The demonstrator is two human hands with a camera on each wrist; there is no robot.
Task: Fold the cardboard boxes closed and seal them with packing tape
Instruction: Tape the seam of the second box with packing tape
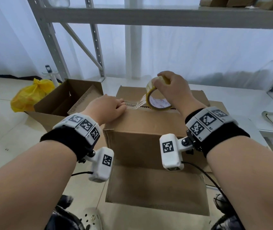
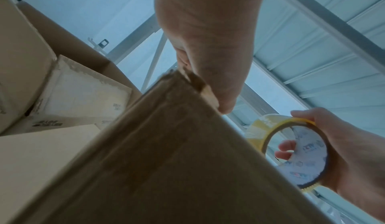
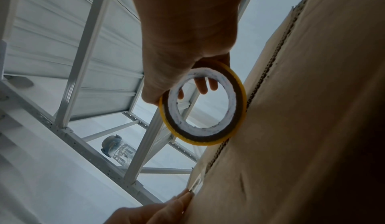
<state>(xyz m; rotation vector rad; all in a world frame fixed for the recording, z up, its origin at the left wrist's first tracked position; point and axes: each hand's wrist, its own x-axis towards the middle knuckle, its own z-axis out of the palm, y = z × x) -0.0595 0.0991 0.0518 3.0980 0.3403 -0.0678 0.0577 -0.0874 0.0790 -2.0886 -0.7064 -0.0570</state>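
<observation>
A brown cardboard box (image 1: pixel 140 123) stands in front of me with its top flaps folded shut along a middle seam. My left hand (image 1: pixel 109 107) pins the free end of the clear tape strip (image 1: pixel 137 104) to the seam at the box's left edge with curled fingertips. My right hand (image 1: pixel 172 88) grips the yellow-edged tape roll (image 1: pixel 159 103) upright on the seam, fingers through its core. The left wrist view shows the left hand (image 2: pixel 208 38) at the box (image 2: pixel 166 161) corner and the roll (image 2: pixel 308 158). The right wrist view shows the roll (image 3: pixel 239 105) against the box (image 3: pixel 302 128).
An open empty box (image 1: pixel 62 98) stands at the left, with a yellow plastic bag (image 1: pixel 29 95) behind it. Grey metal shelving (image 1: pixel 89 39) rises behind the boxes. Flat cardboard (image 1: pixel 157 188) lies on the floor in front of the box, near my shoe (image 1: pixel 91 218).
</observation>
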